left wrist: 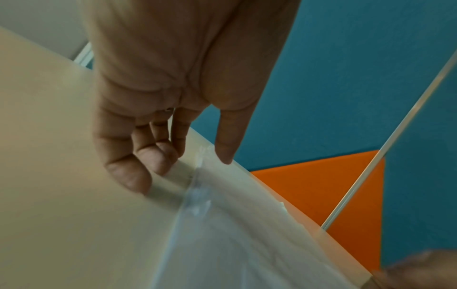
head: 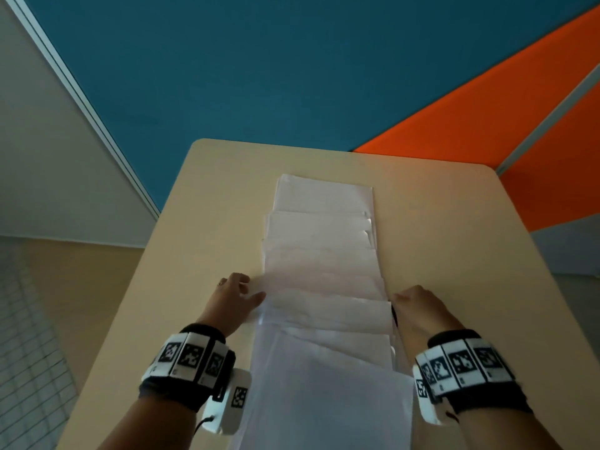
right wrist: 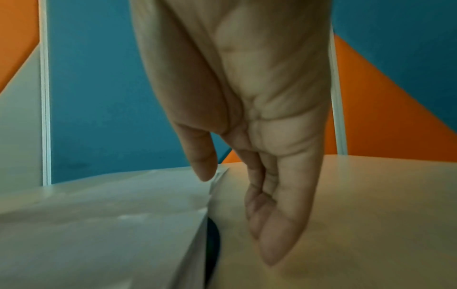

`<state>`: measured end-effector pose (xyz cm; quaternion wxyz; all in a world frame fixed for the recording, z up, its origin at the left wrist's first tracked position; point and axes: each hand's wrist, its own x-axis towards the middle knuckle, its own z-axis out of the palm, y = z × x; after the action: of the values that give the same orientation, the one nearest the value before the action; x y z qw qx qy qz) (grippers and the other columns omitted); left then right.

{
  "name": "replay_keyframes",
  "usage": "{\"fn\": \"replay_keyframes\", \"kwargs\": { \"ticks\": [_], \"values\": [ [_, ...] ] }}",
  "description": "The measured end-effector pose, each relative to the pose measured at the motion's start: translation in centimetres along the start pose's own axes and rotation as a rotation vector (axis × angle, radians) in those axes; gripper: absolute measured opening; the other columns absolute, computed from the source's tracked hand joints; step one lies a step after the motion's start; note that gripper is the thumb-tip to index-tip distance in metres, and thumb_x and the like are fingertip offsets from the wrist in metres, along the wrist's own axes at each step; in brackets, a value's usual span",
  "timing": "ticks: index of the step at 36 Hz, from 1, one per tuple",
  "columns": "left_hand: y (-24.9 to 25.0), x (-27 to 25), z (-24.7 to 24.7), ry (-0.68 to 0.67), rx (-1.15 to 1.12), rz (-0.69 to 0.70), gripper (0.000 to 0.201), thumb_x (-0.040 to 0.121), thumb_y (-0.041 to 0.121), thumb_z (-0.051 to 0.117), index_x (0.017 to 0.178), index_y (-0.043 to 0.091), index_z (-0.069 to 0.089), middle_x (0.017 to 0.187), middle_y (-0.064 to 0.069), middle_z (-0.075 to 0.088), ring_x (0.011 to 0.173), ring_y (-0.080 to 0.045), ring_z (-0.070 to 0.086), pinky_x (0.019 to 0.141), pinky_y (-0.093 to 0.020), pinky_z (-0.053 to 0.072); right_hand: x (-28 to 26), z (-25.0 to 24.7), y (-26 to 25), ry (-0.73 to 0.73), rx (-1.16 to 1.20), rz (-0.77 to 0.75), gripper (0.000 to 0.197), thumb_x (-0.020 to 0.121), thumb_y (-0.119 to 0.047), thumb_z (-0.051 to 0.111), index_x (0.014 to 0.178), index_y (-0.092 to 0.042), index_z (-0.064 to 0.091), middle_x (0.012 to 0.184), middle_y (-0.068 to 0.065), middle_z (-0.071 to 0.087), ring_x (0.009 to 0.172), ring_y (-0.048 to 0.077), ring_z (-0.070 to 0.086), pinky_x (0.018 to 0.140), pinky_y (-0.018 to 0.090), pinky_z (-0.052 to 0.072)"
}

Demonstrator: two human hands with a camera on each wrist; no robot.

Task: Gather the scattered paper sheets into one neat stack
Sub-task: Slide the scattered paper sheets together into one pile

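Note:
Several white paper sheets (head: 321, 280) lie in an overlapping row down the middle of the beige table (head: 454, 238), fanned from the far end toward me. My left hand (head: 238, 295) rests at the left edge of the row, fingers relaxed, fingertips (left wrist: 138, 181) on the table beside the sheets (left wrist: 235, 244). My right hand (head: 414, 302) stands at the right edge, fingers straight and pointing down; its thumb (right wrist: 204, 168) touches the paper edge (right wrist: 123, 215). Neither hand holds a sheet.
Blue (head: 259, 76) and orange (head: 503, 131) partition panels stand behind the table's far edge. A grey wall panel (head: 48, 157) is at the left. Bare tabletop lies on both sides of the paper row.

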<state>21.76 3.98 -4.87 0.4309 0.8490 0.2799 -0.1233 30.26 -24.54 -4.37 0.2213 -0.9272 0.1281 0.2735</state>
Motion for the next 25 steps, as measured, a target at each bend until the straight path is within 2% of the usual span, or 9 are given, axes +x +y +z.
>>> {"fn": "replay_keyframes", "kwargs": {
  "ticks": [2,3,6,10,13,16,19,22,25],
  "values": [
    [-0.8,-1.2,0.1,-0.004,-0.006,0.002,0.039,0.082,0.019,0.066,0.116,0.003,0.056,0.115,-0.020,0.055,0.102,-0.034,0.059,0.087,-0.048,0.054,-0.9,0.9,0.6,-0.012,0.012,-0.043,0.029,0.094,-0.020,0.043,0.090,0.003,0.060,0.106,0.026,0.065,0.094,0.029,0.061,0.086,0.037,0.048],
    [-1.0,-1.7,0.3,-0.016,-0.007,0.013,0.035,0.083,0.018,0.065,0.114,0.004,0.058,0.114,-0.019,0.057,0.101,-0.034,0.061,0.087,-0.047,0.054,-1.3,1.5,0.6,-0.007,0.023,-0.067,0.024,0.094,-0.019,0.045,0.090,-0.001,0.058,0.104,0.025,0.064,0.094,0.029,0.060,0.085,0.036,0.047],
    [-0.9,-2.7,1.0,-0.051,-0.013,0.035,0.032,0.085,0.021,0.063,0.112,0.004,0.057,0.114,-0.017,0.059,0.099,-0.032,0.062,0.085,-0.044,0.054,-2.3,2.6,0.1,0.008,0.028,-0.090,0.031,0.095,-0.022,0.044,0.113,0.002,0.055,0.118,0.024,0.058,0.110,0.035,0.056,0.081,0.030,0.039],
    [-1.2,-3.5,0.8,-0.046,-0.137,-0.012,0.041,0.087,0.019,0.061,0.123,0.003,0.050,0.119,-0.019,0.057,0.095,-0.030,0.059,0.077,-0.039,0.053,-3.5,1.8,0.8,0.006,0.081,-0.046,0.033,0.097,-0.023,0.039,0.110,-0.001,0.059,0.121,0.024,0.059,0.112,0.034,0.056,0.094,0.034,0.043],
    [-2.6,-4.5,0.6,-0.008,-0.114,-0.043,0.047,0.085,0.020,0.063,0.125,0.001,0.048,0.120,-0.018,0.056,0.104,-0.035,0.060,0.089,-0.049,0.053,-4.4,1.4,2.4,0.047,0.052,0.010,0.036,0.094,-0.018,0.037,0.104,0.005,0.062,0.112,0.023,0.063,0.105,0.033,0.059,0.086,0.032,0.044],
    [-3.5,-6.3,1.3,-0.018,-0.173,-0.088,0.050,0.084,0.015,0.064,0.128,-0.001,0.044,0.119,-0.018,0.051,0.109,-0.038,0.055,0.087,-0.048,0.054,-5.4,2.5,2.8,0.059,0.068,-0.014,0.030,0.093,-0.014,0.040,0.091,0.005,0.063,0.101,0.022,0.065,0.097,0.033,0.061,0.078,0.030,0.042],
    [-3.5,-7.6,2.5,-0.022,-0.208,-0.062,0.053,0.084,0.014,0.064,0.129,-0.003,0.041,0.124,-0.025,0.050,0.107,-0.039,0.057,0.095,-0.053,0.049,-6.2,4.1,2.4,0.031,0.089,-0.041,0.035,0.095,-0.021,0.042,0.118,0.002,0.055,0.121,0.022,0.059,0.109,0.034,0.057,0.089,0.034,0.044],
    [-3.1,-8.1,2.9,-0.006,-0.125,-0.012,0.054,0.086,0.018,0.061,0.132,-0.002,0.041,0.127,-0.021,0.050,0.111,-0.034,0.055,0.098,-0.040,0.045,-6.8,4.0,2.5,0.017,0.114,-0.057,0.038,0.097,-0.024,0.039,0.122,0.001,0.053,0.126,0.022,0.057,0.113,0.033,0.055,0.090,0.033,0.042],
    [-3.4,-8.8,2.6,0.010,-0.060,0.011,0.058,0.087,0.021,0.060,0.135,-0.001,0.037,0.132,-0.020,0.048,0.119,-0.032,0.051,0.101,-0.039,0.041,-7.3,3.4,4.0,0.064,0.111,0.000,0.038,0.097,-0.026,0.040,0.104,0.005,0.060,0.115,0.026,0.062,0.101,0.033,0.058,0.079,0.030,0.038]
  ]
}}
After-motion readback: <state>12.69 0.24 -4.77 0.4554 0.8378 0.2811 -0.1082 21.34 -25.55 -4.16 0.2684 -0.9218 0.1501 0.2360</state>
